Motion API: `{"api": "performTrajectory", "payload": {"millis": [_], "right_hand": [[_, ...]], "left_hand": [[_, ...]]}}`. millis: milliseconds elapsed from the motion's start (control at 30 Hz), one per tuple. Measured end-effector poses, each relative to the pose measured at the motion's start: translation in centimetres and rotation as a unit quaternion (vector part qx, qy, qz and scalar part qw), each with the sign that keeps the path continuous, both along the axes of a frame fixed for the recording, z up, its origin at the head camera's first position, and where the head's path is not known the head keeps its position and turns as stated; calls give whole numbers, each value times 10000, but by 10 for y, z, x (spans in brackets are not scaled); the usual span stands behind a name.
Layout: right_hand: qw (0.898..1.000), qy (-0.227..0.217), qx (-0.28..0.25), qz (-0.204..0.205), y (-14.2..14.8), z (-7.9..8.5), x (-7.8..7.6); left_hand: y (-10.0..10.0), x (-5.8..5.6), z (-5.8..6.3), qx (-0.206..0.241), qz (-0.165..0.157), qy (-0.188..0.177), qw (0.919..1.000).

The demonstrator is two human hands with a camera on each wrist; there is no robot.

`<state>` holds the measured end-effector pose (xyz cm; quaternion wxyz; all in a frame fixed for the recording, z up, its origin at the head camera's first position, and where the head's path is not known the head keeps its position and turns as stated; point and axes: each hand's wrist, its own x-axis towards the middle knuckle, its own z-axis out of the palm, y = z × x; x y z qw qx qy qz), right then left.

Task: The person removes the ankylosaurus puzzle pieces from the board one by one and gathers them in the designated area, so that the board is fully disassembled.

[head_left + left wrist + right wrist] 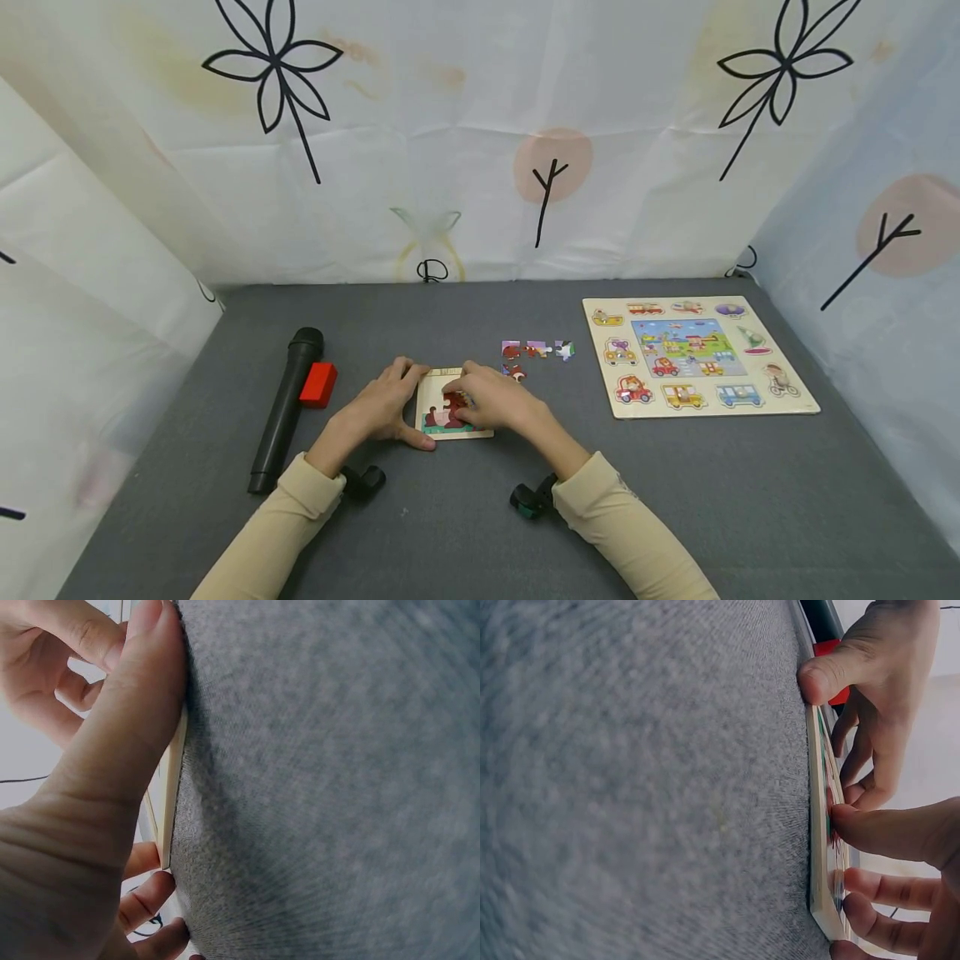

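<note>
Apparent step: seating pieces. Left hand, spread, braces the jigsaw board on the table; right hand touches its face, pinch indeterminable. Next, likely: align loose jigsaw pieces.

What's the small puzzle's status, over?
Left grip against puzzle board; right grip touching it. Board part-filled. Loose pieces just beyond right grip; nothing visibly blocking.

Your rectangular cream wooden puzzle board, flat, partly filled | loose multicoloured jigsaw pieces, near its far-right corner
</note>
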<state>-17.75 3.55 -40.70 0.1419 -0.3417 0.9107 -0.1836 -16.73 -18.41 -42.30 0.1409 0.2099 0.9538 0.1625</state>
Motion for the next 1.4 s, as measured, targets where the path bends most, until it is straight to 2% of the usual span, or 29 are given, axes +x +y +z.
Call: {"api": "performTrajectory", "payload": {"millis": [500,1067,1400], "right_hand": [[9996,-240,-109,-91,-2,0,3],[9995,-90,-292,-106,-2,-1,5],[9982,58,-583,97,-2,-3,4]], "left_hand": [[0,0,0,9,12,-15,10000],[2,0,1,-3,-6,-32,10000],[2,1,1,-43,-38,5,10000]]}}
